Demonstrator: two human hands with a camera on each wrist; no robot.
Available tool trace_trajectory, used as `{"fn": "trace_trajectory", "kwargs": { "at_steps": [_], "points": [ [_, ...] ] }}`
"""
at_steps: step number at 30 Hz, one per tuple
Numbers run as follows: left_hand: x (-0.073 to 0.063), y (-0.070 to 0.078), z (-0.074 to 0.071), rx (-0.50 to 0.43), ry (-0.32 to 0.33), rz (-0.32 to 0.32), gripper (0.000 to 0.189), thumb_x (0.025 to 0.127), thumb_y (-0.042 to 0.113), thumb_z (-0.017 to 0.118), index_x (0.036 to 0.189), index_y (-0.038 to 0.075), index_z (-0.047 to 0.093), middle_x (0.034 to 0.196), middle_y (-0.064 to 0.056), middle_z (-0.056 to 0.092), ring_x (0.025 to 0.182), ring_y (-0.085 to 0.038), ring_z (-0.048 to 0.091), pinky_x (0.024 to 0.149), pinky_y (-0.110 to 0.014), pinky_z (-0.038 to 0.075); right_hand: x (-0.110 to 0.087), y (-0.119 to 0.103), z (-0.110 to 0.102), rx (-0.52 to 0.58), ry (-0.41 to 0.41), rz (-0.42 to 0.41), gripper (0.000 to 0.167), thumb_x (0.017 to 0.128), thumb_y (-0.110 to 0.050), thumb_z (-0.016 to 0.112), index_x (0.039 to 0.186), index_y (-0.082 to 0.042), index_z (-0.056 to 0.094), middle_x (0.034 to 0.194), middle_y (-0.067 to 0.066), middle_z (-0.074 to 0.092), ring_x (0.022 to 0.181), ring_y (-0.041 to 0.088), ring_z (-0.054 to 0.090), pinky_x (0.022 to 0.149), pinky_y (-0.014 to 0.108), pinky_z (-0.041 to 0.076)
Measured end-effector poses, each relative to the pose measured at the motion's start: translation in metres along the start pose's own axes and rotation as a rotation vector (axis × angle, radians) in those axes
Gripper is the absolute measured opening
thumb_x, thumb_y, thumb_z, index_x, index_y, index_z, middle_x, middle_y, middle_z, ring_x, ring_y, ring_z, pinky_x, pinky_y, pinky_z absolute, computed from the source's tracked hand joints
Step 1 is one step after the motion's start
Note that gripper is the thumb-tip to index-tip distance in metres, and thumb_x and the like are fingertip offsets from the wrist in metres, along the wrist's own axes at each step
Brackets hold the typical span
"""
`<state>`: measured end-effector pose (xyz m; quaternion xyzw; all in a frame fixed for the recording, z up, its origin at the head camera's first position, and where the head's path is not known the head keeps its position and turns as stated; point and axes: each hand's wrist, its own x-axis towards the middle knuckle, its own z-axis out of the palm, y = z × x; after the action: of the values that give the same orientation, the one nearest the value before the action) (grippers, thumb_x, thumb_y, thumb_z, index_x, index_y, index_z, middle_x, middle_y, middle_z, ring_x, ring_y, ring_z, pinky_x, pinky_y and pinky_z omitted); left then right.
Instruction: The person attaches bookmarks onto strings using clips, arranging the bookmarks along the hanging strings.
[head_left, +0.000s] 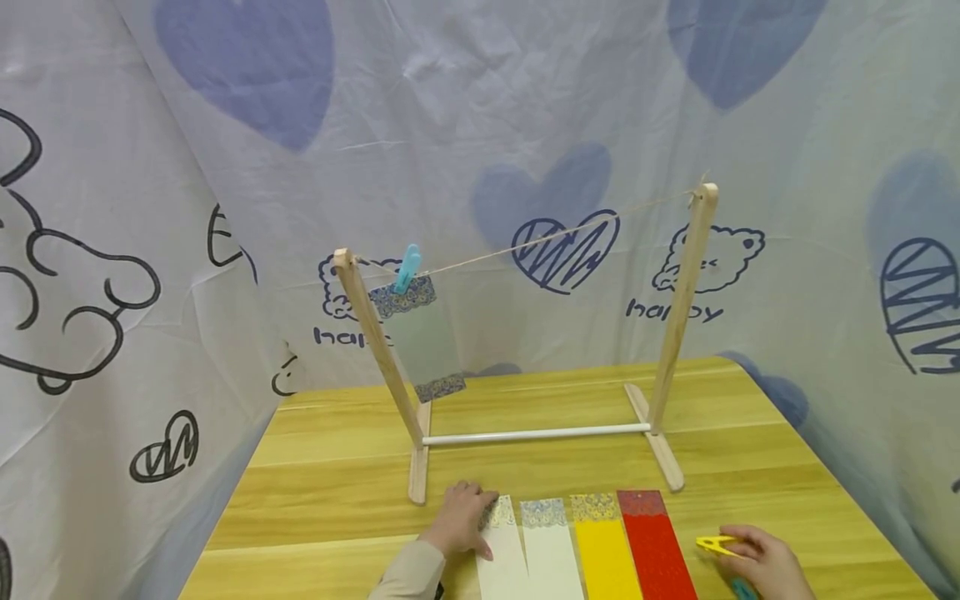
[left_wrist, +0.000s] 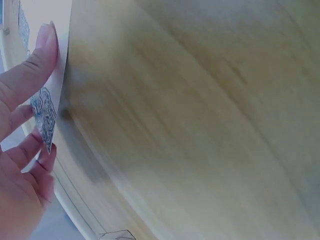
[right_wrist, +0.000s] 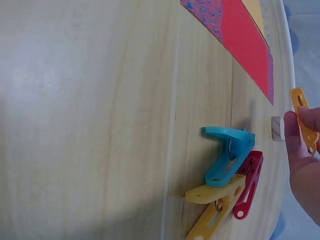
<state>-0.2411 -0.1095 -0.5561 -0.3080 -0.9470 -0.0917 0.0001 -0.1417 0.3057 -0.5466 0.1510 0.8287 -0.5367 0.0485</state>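
At the front of the table my left hand (head_left: 463,521) grips the leftmost white paper strip (head_left: 498,575) by its patterned top end. In the left wrist view the thumb (left_wrist: 44,47) lies across the strip's face, and the other fingers reach round its patterned end (left_wrist: 45,112). My right hand (head_left: 765,562) pinches a yellow clothespin (head_left: 714,545) between thumb and fingers, to the right of the red strip (head_left: 656,550). Below that hand, a teal clothespin (right_wrist: 232,155), another yellow clothespin (right_wrist: 220,205) and a dark red one (right_wrist: 249,185) lie together on the wood.
A second white strip (head_left: 551,546) and a yellow strip (head_left: 603,554) lie between the first strip and the red one. Behind stands a wooden rack (head_left: 682,308) with a string (head_left: 517,247). From it hangs a pale patterned strip (head_left: 431,342) under a light blue clothespin (head_left: 407,268).
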Motion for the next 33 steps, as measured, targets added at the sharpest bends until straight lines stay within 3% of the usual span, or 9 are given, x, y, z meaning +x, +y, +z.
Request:
{"fn": "trace_trajectory", "kwargs": {
  "at_steps": [6, 10, 14, 18, 24, 27, 30, 33],
  "points": [
    [0.003, -0.004, -0.001, -0.107, 0.061, -0.011, 0.070, 0.049, 0.028, 0.084, 0.113, 0.011, 0.062, 0.091, -0.003, 0.056, 0.081, -0.017, 0.051, 0.073, -0.033, 0.044, 0.001, -0.003, -0.001, 0.039, -0.006, 0.000, 0.053, 0.074, -0.006, 0.071, 0.114, 0.020, 0.047, 0.098, 0.022, 0.062, 0.073, 0.005, 0.060, 0.066, 0.025, 0.052],
    [0.005, -0.005, -0.003, -0.355, 0.068, -0.078, 0.059, 0.057, 0.010, 0.081, 0.112, 0.006, 0.062, 0.088, -0.003, 0.054, 0.073, -0.015, 0.049, 0.064, -0.027, 0.045, 0.001, -0.007, -0.001, 0.030, 0.033, -0.033, 0.055, 0.075, -0.007, 0.070, 0.116, 0.019, 0.045, 0.097, 0.021, 0.062, 0.071, -0.001, 0.058, 0.065, 0.025, 0.052],
    [0.005, -0.005, -0.010, -0.625, 0.106, -0.153, 0.050, 0.066, -0.005, 0.073, 0.114, -0.002, 0.059, 0.097, -0.012, 0.058, 0.079, -0.021, 0.051, 0.062, -0.025, 0.045, 0.000, -0.012, 0.001, -0.009, 0.094, -0.119, 0.046, 0.078, -0.002, 0.066, 0.115, 0.018, 0.046, 0.102, 0.026, 0.059, 0.070, -0.008, 0.053, 0.064, 0.024, 0.052],
    [0.006, -0.005, -0.016, -0.774, 0.175, -0.198, 0.044, 0.072, -0.008, 0.067, 0.114, -0.007, 0.056, 0.103, -0.021, 0.057, 0.073, -0.019, 0.050, 0.056, -0.024, 0.044, 0.001, -0.014, 0.004, -0.086, 0.166, -0.215, 0.039, 0.079, 0.002, 0.062, 0.113, 0.016, 0.050, 0.104, 0.029, 0.056, 0.072, -0.012, 0.048, 0.064, 0.017, 0.050],
    [0.012, -0.001, -0.023, -0.999, 0.255, -0.280, 0.031, 0.075, -0.004, 0.067, 0.104, -0.012, 0.059, 0.085, -0.011, 0.055, 0.065, -0.011, 0.052, 0.053, -0.027, 0.049, 0.003, -0.017, 0.008, -0.082, 0.246, -0.254, 0.037, 0.076, 0.002, 0.066, 0.109, 0.014, 0.054, 0.103, 0.028, 0.057, 0.072, -0.011, 0.049, 0.064, 0.013, 0.047],
    [0.014, 0.003, -0.029, -1.081, 0.287, -0.306, 0.027, 0.075, -0.005, 0.066, 0.100, -0.012, 0.060, 0.077, -0.006, 0.053, 0.064, -0.011, 0.054, 0.054, -0.033, 0.051, 0.006, -0.015, 0.006, 0.030, 0.207, -0.219, 0.049, 0.076, -0.006, 0.069, 0.115, 0.016, 0.049, 0.104, 0.022, 0.059, 0.074, -0.010, 0.052, 0.064, 0.017, 0.050],
    [0.013, 0.010, -0.040, -1.131, 0.303, -0.304, 0.026, 0.075, -0.008, 0.064, 0.100, -0.013, 0.059, 0.074, -0.008, 0.055, 0.064, -0.015, 0.057, 0.057, -0.042, 0.052, 0.017, -0.003, 0.004, 0.171, 0.160, -0.181, 0.061, 0.075, -0.015, 0.073, 0.120, 0.014, 0.045, 0.099, 0.003, 0.063, 0.077, -0.007, 0.055, 0.066, 0.020, 0.051],
    [0.012, 0.016, -0.050, -1.147, 0.308, -0.294, 0.026, 0.077, -0.009, 0.062, 0.101, -0.015, 0.058, 0.077, -0.014, 0.058, 0.066, -0.021, 0.059, 0.059, -0.047, 0.051, 0.034, 0.018, 0.004, 0.235, 0.165, -0.175, 0.063, 0.071, -0.022, 0.076, 0.119, 0.008, 0.049, 0.092, -0.015, 0.060, 0.079, -0.007, 0.056, 0.066, 0.020, 0.051]
  ]
}}
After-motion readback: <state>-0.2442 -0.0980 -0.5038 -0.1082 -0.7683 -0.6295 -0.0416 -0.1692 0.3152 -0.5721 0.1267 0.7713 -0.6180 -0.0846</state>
